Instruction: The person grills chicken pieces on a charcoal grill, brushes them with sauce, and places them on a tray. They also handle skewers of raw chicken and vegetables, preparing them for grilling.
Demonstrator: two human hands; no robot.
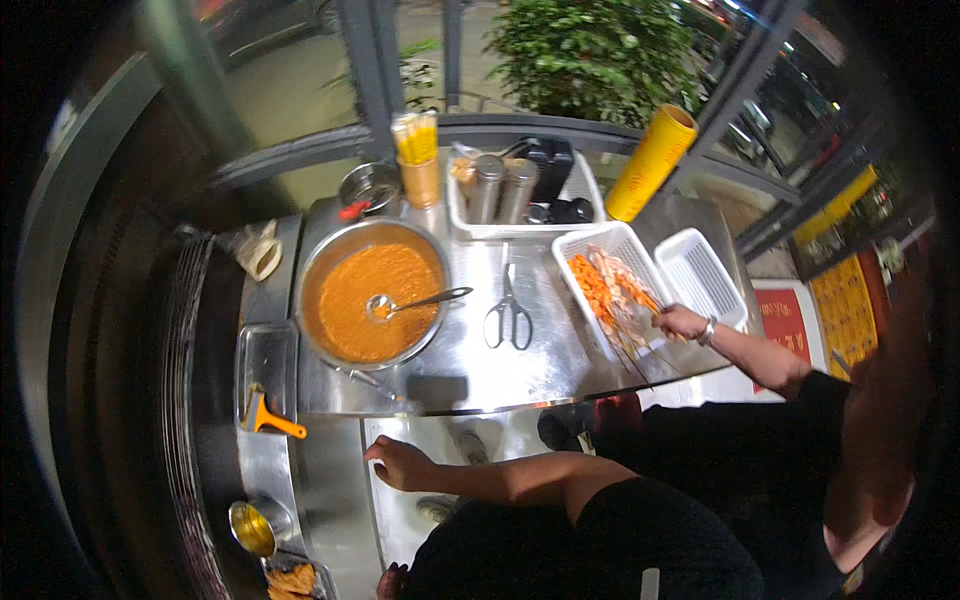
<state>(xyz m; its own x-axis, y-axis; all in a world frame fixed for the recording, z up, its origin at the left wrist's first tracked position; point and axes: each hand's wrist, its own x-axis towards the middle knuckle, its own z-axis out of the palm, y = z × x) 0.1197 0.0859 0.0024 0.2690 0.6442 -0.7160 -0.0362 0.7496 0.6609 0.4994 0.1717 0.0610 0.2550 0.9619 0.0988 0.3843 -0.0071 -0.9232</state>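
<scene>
My right hand (405, 466) hangs over the floor beside the steel table (480, 382), fingers loosely bent and apart, nothing visible in it. Only part of my left hand (391, 581) shows at the bottom edge; its hold is hidden. Ahead, a steel ladle (439, 298) rests in a large steel bowl of orange-brown sauce (352, 322). Scissors (508, 319) lie on the table. A co-worker's watch-wearing hand (679, 322) grips skewers over a white basket (646, 259) of skewered food (592, 285). An orange-handled scraper (277, 421) lies over a clear tray (266, 356).
Behind stand skewers in a holder (420, 180), a white basket (465, 232) of shakers and a yellow tube (649, 165). Another white basket (701, 274) is at right. A metal pot (279, 517) and fried food (292, 581) sit lower left. The co-worker's dark-clothed body (720, 435) is close at right.
</scene>
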